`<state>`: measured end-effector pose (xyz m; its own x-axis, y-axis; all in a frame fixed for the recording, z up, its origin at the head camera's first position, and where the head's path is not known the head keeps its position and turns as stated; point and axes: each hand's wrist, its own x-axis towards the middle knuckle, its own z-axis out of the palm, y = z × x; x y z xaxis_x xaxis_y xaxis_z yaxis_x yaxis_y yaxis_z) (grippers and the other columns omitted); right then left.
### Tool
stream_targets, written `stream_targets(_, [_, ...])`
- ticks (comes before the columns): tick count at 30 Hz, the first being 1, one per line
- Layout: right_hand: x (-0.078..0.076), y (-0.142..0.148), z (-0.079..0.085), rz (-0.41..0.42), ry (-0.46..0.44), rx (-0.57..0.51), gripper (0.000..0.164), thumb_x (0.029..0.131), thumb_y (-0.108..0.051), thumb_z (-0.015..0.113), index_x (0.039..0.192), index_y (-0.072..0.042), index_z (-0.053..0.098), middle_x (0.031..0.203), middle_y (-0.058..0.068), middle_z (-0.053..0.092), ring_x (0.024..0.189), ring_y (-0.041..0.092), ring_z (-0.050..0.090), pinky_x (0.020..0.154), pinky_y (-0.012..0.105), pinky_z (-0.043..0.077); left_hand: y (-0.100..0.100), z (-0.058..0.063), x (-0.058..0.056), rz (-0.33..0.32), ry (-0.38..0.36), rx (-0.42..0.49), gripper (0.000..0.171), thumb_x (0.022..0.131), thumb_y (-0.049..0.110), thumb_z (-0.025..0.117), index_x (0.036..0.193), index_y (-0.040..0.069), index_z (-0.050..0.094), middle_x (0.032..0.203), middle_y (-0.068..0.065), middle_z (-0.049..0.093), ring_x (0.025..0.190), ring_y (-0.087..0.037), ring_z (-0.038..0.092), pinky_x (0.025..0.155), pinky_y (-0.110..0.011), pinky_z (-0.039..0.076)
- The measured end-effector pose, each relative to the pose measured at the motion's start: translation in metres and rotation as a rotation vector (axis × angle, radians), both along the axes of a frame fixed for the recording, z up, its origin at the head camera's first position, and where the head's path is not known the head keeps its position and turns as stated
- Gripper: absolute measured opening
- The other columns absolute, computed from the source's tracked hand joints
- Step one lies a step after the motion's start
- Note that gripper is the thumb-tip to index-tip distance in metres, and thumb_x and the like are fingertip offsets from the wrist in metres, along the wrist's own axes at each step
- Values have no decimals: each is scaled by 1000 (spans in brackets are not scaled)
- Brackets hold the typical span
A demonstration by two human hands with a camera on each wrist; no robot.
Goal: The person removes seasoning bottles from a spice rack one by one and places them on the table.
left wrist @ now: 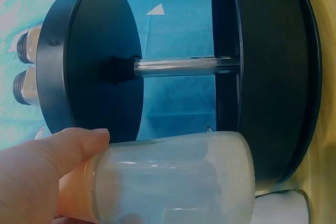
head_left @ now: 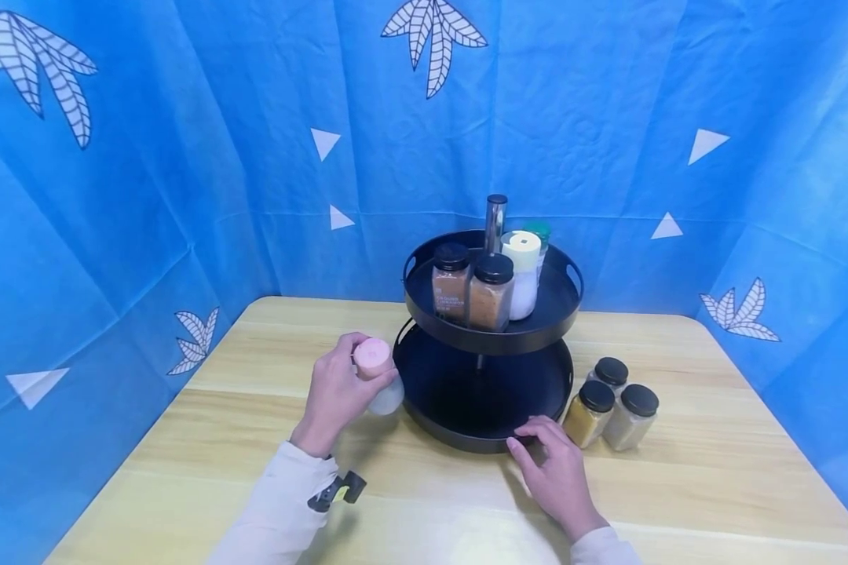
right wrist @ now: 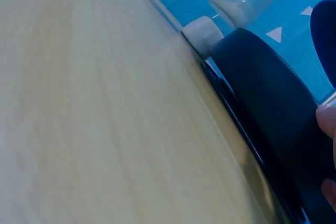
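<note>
In the head view, my left hand (head_left: 339,388) grips a jar with a pink cap (head_left: 372,355), left of a black two-tier tray (head_left: 466,441). Seen from the left wrist, the jar's translucent body (left wrist: 173,177) is held up beside the lower tier, with the thumb on its capped end. My right hand (head_left: 554,475) pinches the front rim of the lower tier between thumb and fingers. From the right wrist, only fingertips (right wrist: 326,121) show at that rim. The upper tier (head_left: 495,342) carries two black-capped spice jars (head_left: 490,302), a white bottle (head_left: 523,275) and a green-capped container (head_left: 539,231).
Several black-capped spice jars (head_left: 629,416) stand on the wooden table (head_left: 707,471), right of the tray. A white object (right wrist: 203,36) sits on the table beside the lower tier, under the held jar. Blue patterned cloth (head_left: 593,118) hangs behind and at both sides.
</note>
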<state>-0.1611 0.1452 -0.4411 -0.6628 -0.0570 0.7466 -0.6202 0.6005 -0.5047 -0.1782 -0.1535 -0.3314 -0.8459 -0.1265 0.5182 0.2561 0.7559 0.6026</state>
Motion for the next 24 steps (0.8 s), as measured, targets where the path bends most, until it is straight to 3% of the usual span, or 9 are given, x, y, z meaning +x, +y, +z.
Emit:
stream_targets(6, [-1,0,0,8,28,1,22,65,0,81,81,-8,68,92,13,70,93,28,63,88,35,47,-4,-4,1,1,-7,-4,59,66,28,85,110,2,56,102,-20,68,88,-31,64,75,-47,55])
stream_targets(15, [0,-1,1,6,28,5,22,65,-1,80,82,-8,68,93,13,70,94,29,63,87,40,46,-9,-13,4,-1,-81,-14,60,67,27,85,110,0,54,104,-21,67,90,-32,63,76,-49,57])
stream_targets(24, [0,-1,0,4,39,10,22,65,-1,81,81,-8,68,92,12,71,94,28,64,87,39,47,-13,-28,7,-3,-118,-43,59,66,29,85,108,2,54,101,-20,68,87,-33,64,73,-48,56])
